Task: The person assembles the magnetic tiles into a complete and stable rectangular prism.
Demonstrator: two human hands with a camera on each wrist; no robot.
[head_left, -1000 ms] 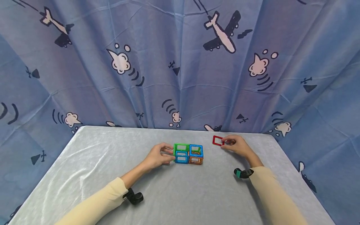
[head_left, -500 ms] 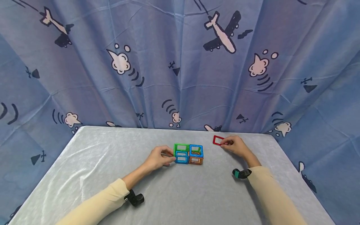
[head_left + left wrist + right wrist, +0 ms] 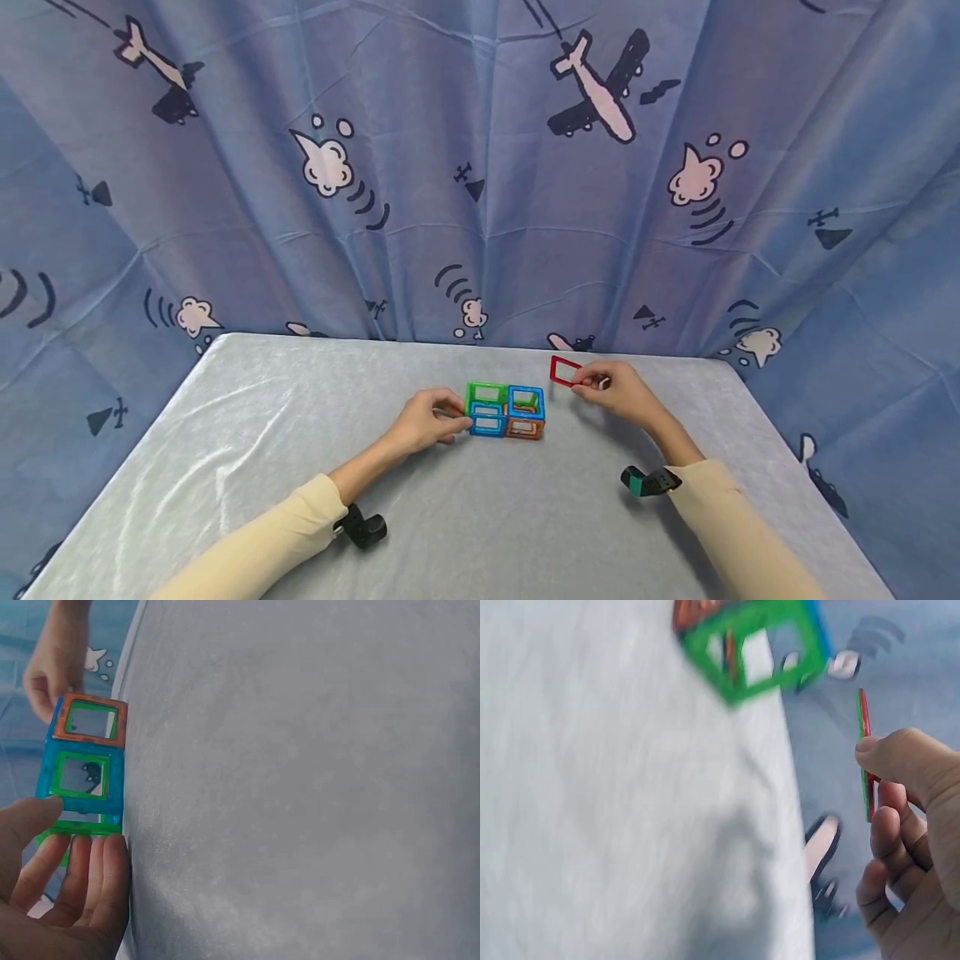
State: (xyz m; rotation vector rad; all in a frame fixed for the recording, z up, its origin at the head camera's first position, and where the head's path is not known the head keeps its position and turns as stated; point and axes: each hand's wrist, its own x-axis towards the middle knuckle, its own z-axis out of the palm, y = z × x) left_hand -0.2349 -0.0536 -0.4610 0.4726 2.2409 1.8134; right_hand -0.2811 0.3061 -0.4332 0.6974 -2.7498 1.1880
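A box-shaped structure of green, blue and orange magnetic tiles (image 3: pixel 507 417) sits near the far middle of the table. At its left end, my left hand (image 3: pixel 424 422) holds it, the thumb against a blue edge and the fingertips on the green end in the left wrist view. My right hand (image 3: pixel 618 392) pinches a red square magnetic tile (image 3: pixel 553 370) between thumb and fingers, to the right of the structure and slightly behind it. In the right wrist view this tile (image 3: pixel 865 720) shows edge-on, with a green strip along the red.
A light grey cloth covers the table (image 3: pixel 480 517). Just behind its far edge hangs a blue curtain (image 3: pixel 405 275) printed with airplanes. Black camera straps sit at the left wrist (image 3: pixel 362 528) and the right wrist (image 3: pixel 649 482).
My right hand has picked the red tile up and carried it left, toward the structure, tilting it upward. The left hand has closed slightly at the structure's left end; the structure stays in place.
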